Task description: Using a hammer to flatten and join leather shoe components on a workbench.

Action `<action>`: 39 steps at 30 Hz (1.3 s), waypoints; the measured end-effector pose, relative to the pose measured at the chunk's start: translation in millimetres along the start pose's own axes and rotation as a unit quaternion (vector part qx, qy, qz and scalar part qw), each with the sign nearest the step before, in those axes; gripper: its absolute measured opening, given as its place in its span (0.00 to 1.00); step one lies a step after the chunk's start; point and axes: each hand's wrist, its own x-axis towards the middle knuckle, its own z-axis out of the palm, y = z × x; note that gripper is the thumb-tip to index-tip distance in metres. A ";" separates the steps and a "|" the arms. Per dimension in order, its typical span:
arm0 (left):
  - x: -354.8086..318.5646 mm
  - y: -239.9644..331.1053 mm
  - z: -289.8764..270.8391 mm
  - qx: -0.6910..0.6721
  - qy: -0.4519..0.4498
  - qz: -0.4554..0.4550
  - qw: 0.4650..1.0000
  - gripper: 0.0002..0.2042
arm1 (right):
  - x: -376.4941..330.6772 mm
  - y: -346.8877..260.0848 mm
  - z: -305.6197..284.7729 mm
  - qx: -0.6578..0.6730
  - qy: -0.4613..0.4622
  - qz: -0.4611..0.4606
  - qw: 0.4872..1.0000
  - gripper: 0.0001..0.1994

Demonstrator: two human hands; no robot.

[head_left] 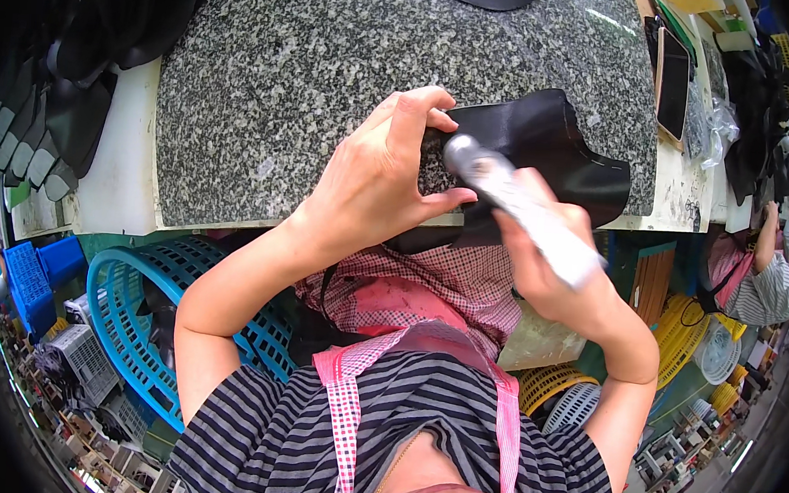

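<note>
1. We see the left hand pressing the black leather piece against the speckled granite slab, fingers curled on its edge, thumb spread.
2. The right hand, closed around a silver-white hammer, holds the hammer's head at the piece's nine-o'clock edge.
3. The piece lies at the slab's five-o'clock corner, overhanging the near edge.
4. A blue plastic basket stands at eight o'clock, under the bench.
</note>
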 end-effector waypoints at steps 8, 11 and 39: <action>0.5 4.5 1.8 0.010 -0.023 -0.031 0.999 0.43 | -1.4 -2.1 -16.0 -0.036 0.001 -0.022 0.999 0.14; 3.6 -0.8 0.9 0.027 -0.015 -0.008 0.999 0.43 | -2.6 8.5 -9.9 0.119 -0.036 0.124 0.984 0.15; 67.6 27.5 19.4 -0.305 -0.239 -0.320 0.864 0.22 | -25.1 59.0 -18.5 0.422 0.192 0.276 0.842 0.13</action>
